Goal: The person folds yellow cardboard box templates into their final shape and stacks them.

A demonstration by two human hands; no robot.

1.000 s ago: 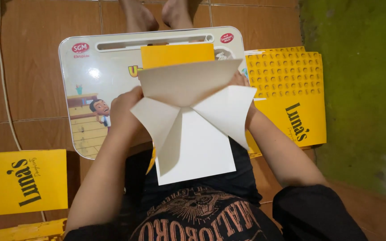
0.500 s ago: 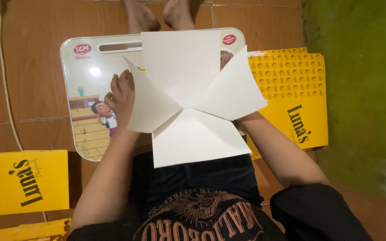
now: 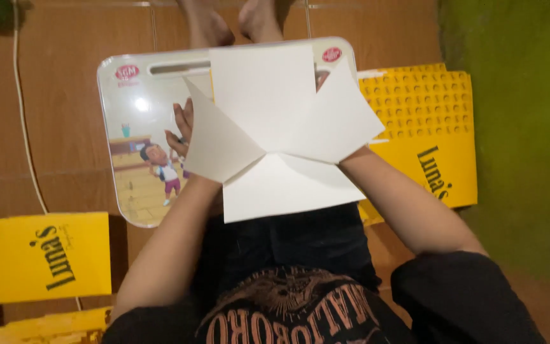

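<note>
While over the lap tray [image 3: 141, 114], left fingers [image 3: 183, 124] gripping the white carton's [image 3: 268, 114] side flap, right hand's grip hidden

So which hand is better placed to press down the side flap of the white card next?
Probably the left hand: its fingers show at the edge of the left flap of the white card. The right hand is hidden behind the right flap, so its grip cannot be judged.

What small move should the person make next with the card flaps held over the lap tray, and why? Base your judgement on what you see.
Probably fold the left flap inward. The white card sheet lies over the lap tray with all four flaps splayed; the left hand grips that flap's edge, while the right hand is hidden behind the right flap.
</note>
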